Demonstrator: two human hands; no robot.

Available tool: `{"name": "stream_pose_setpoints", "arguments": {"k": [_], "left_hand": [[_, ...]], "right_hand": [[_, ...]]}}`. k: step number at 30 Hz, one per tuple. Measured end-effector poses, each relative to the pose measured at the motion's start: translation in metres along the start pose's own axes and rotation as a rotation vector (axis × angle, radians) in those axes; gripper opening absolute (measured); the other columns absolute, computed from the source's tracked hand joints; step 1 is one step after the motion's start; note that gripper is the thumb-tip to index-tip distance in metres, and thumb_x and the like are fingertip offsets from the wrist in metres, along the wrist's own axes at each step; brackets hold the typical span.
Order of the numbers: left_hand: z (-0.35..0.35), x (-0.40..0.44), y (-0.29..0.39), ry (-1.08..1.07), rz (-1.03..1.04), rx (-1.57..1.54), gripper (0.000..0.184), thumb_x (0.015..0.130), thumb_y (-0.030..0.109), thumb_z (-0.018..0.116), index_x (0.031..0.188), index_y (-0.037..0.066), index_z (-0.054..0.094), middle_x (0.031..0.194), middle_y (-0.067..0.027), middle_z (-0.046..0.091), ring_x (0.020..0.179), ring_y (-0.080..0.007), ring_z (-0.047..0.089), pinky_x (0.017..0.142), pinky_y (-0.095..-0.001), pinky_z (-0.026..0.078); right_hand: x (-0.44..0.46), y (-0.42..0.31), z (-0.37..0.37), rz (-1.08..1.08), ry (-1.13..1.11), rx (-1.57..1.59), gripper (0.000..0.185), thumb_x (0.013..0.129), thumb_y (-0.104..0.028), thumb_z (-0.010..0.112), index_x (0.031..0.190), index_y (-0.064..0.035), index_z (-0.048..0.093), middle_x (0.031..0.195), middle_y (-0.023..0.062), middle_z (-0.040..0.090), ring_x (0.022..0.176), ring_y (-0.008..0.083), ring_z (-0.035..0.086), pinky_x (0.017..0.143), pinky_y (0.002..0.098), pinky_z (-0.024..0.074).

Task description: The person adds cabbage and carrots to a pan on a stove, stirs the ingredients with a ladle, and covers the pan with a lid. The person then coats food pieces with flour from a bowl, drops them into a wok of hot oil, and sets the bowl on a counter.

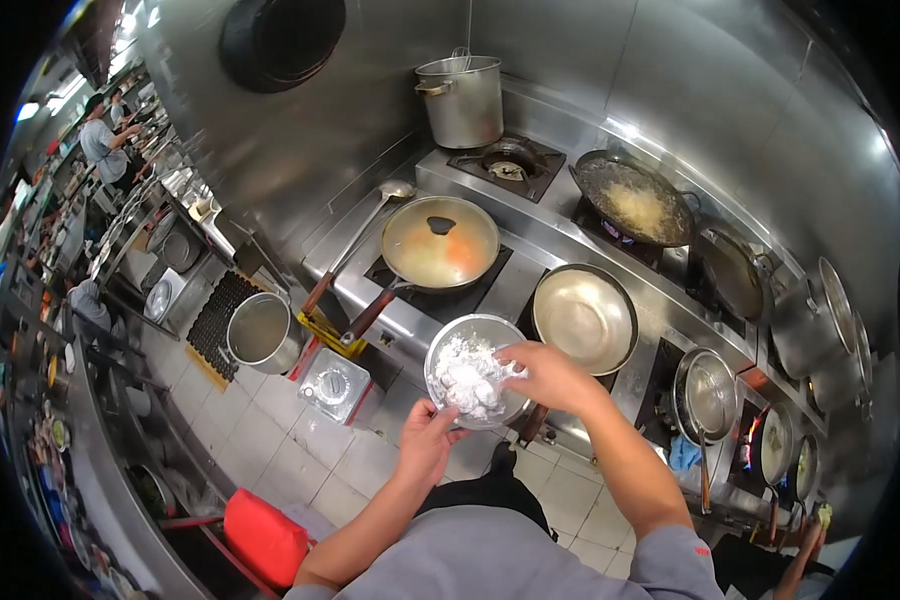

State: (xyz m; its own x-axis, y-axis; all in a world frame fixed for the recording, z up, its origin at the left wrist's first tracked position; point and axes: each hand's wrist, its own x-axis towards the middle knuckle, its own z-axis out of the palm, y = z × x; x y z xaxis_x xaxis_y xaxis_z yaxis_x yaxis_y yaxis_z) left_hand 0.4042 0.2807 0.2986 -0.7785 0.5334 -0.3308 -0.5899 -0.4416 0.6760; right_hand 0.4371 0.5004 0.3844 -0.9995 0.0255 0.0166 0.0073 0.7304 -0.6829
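A round metal bowl [518,405] holds a heap of white powder-coated pieces [467,375]; what lies under the coating is hidden. My left hand [430,440] grips the bowl's near left rim, thumb over the edge. At the right side of the bowl, my right hand [545,375] has its fingers bent together on the white pieces, with powder on the fingertips. Just beyond the bowl, a pan [585,315] with a shiny bottom sits on the stove. To its left is a long-handled pan [440,240] of cloudy liquid with an orange patch.
A dark wok [635,198] of bubbling oil with pale food stands over a flame. A tall pot [460,102] sits at the back. A ladle [395,190] lies left of the liquid-filled pan. Flames burn beside a small pan [772,445] at right. A person's hand [810,545] shows lower right.
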Motion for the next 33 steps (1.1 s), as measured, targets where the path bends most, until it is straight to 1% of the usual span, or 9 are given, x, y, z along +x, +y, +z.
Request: {"name": "stream_pose_setpoints", "arguments": {"k": [4, 8, 16, 18, 19, 20, 22, 26, 33], "left_hand": [[-0.016, -0.013, 0.003, 0.030, 0.017, -0.033, 0.013, 0.089, 0.005, 0.057, 0.091, 0.011, 0.047, 0.099, -0.0058, 0.061, 0.088, -0.0178, 0.061, 0.074, -0.0378, 0.052], [-0.029, -0.018, 0.005, 0.008, 0.002, -0.074, 0.013, 0.088, 0.005, 0.058, 0.091, 0.011, 0.047, 0.098, -0.0059, 0.061, 0.087, -0.0176, 0.061, 0.073, -0.0370, 0.052], [-0.037, -0.021, 0.001, -0.018, -0.060, -0.085, 0.013, 0.088, 0.005, 0.058, 0.090, 0.010, 0.046, 0.098, -0.0062, 0.061, 0.087, -0.0168, 0.061, 0.075, -0.0380, 0.053], [-0.037, -0.020, 0.001, -0.020, -0.083, -0.074, 0.014, 0.088, 0.004, 0.057, 0.089, 0.011, 0.045, 0.097, -0.0052, 0.059, 0.087, -0.0178, 0.061, 0.071, -0.0376, 0.055], [-0.036, -0.019, 0.001, -0.027, -0.081, -0.079, 0.014, 0.088, 0.004, 0.057, 0.089, 0.011, 0.045, 0.097, -0.0052, 0.059, 0.087, -0.0178, 0.061, 0.071, -0.0376, 0.055], [-0.036, -0.019, 0.000, -0.006, -0.096, -0.061, 0.014, 0.088, 0.004, 0.057, 0.089, 0.010, 0.045, 0.097, -0.0057, 0.059, 0.087, -0.0176, 0.060, 0.073, -0.0381, 0.054], [-0.036, -0.020, 0.000, 0.008, -0.113, -0.041, 0.014, 0.088, 0.005, 0.058, 0.089, 0.010, 0.045, 0.097, -0.0063, 0.059, 0.087, -0.0173, 0.060, 0.075, -0.0385, 0.054], [-0.039, -0.022, 0.000, -0.011, -0.141, -0.027, 0.014, 0.088, 0.004, 0.057, 0.088, 0.010, 0.045, 0.096, -0.0062, 0.058, 0.087, -0.0173, 0.060, 0.074, -0.0390, 0.054], [-0.040, -0.028, 0.001, -0.058, -0.133, -0.041, 0.014, 0.088, 0.003, 0.057, 0.086, 0.011, 0.047, 0.095, -0.0049, 0.060, 0.086, -0.0166, 0.061, 0.074, -0.0384, 0.054]], "right_hand": [[-0.007, -0.025, 0.040, 0.008, -0.088, -0.183, 0.047, 0.070, -0.016, 0.072, 0.112, -0.0015, 0.057, 0.108, 0.0188, 0.061, 0.106, 0.0364, 0.055, 0.091, 0.0412, 0.0440], [-0.011, -0.038, 0.069, 0.059, -0.061, -0.178, 0.051, 0.068, -0.013, 0.073, 0.112, -0.0006, 0.052, 0.101, 0.0259, 0.061, 0.100, 0.0407, 0.056, 0.088, 0.0441, 0.0451], [-0.015, -0.018, 0.081, 0.078, -0.024, -0.163, 0.051, 0.068, -0.014, 0.073, 0.112, 0.0001, 0.052, 0.100, 0.0247, 0.061, 0.099, 0.0391, 0.058, 0.085, 0.0415, 0.0465], [-0.015, -0.015, 0.066, 0.207, -0.093, 0.134, 0.047, 0.074, -0.012, 0.071, 0.115, -0.0015, 0.050, 0.104, 0.0182, 0.061, 0.101, 0.0294, 0.059, 0.086, 0.0368, 0.0470], [-0.017, -0.009, 0.064, 0.170, -0.037, 0.235, 0.037, 0.083, -0.009, 0.061, 0.117, -0.0016, 0.050, 0.103, 0.0117, 0.061, 0.096, 0.0232, 0.059, 0.084, 0.0348, 0.0475], [-0.017, -0.009, 0.061, 0.171, -0.032, 0.228, 0.037, 0.083, -0.009, 0.061, 0.117, -0.0016, 0.050, 0.103, 0.0117, 0.061, 0.096, 0.0232, 0.059, 0.084, 0.0348, 0.0475], [-0.016, -0.013, 0.056, 0.367, 0.069, 1.192, 0.028, 0.090, -0.007, 0.049, 0.118, -0.0024, 0.051, 0.101, 0.0090, 0.059, 0.091, 0.0221, 0.059, 0.080, 0.0361, 0.0481], [-0.015, -0.010, 0.064, 0.408, 0.124, 1.570, 0.029, 0.096, -0.019, 0.047, 0.122, -0.0061, 0.048, 0.109, 0.0089, 0.056, 0.087, 0.0222, 0.058, 0.073, 0.0348, 0.0494], [-0.011, -0.005, 0.099, 0.509, 0.299, 1.571, 0.026, 0.084, -0.003, 0.066, 0.104, -0.0093, 0.051, 0.098, 0.0065, 0.058, 0.083, 0.0235, 0.060, 0.068, 0.0344, 0.0534]]}}
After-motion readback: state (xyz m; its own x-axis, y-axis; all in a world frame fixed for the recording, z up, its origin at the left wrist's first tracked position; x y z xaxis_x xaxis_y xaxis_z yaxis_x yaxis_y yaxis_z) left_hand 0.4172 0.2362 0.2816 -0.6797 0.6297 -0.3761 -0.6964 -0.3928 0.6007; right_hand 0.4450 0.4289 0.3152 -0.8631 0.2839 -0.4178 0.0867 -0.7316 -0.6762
